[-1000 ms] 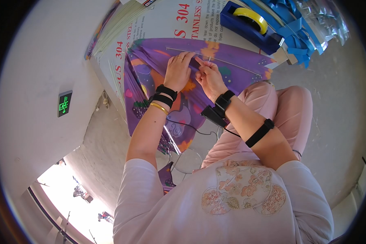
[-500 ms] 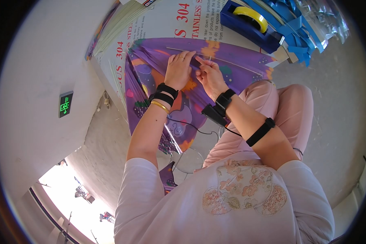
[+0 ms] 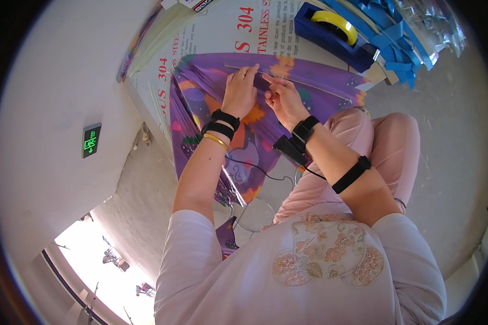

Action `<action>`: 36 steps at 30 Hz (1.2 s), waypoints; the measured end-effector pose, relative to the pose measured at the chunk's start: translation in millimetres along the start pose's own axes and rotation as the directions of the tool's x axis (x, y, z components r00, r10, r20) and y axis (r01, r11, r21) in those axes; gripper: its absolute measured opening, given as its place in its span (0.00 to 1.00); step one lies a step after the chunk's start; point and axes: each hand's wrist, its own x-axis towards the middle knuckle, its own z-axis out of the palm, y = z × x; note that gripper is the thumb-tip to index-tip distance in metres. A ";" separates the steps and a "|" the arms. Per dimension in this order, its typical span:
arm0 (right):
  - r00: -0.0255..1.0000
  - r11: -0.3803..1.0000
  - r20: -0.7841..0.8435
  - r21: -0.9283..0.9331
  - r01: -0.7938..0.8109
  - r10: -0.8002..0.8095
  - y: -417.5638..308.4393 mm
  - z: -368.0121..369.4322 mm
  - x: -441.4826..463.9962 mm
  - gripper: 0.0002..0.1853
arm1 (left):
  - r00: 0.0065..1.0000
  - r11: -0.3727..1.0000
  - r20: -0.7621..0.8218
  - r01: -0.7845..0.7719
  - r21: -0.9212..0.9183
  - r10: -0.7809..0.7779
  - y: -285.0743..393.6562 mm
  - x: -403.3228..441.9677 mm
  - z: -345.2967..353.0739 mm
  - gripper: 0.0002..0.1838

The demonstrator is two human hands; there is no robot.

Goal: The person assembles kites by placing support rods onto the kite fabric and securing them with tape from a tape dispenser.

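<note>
A slender rod (image 3: pixel 325 93) already lies, uncovered, along purple patterned fabric (image 3: pixel 320 75) draped over a bench (image 3: pixel 217 33), as the left hand (image 3: pixel 239 93) rests outstretched on it and the right hand (image 3: pixel 284 102) curls nearby, any pinch impossible to tell.

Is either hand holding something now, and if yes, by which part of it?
The left hand lies on the purple fabric; the right hand is partly curled above it. Whether either grips it cannot be told.
</note>
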 end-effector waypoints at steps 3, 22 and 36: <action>1.000 0.999 -0.018 0.032 -0.010 0.010 -2.7 1.5 -0.1 0.12 | 0.998 0.997 0.048 0.029 0.065 -0.032 4.9 -4.3 -5.1 0.30; 0.990 0.971 0.070 0.196 -0.133 0.122 -16.5 1.0 12.5 0.05 | 0.999 0.976 0.049 -0.024 0.217 0.013 11.1 -19.6 5.3 0.33; 0.993 0.974 0.089 0.206 -0.097 0.080 -0.9 -2.9 -17.2 0.13 | 0.993 0.999 0.115 0.005 0.054 -0.011 1.1 -9.0 -17.1 0.30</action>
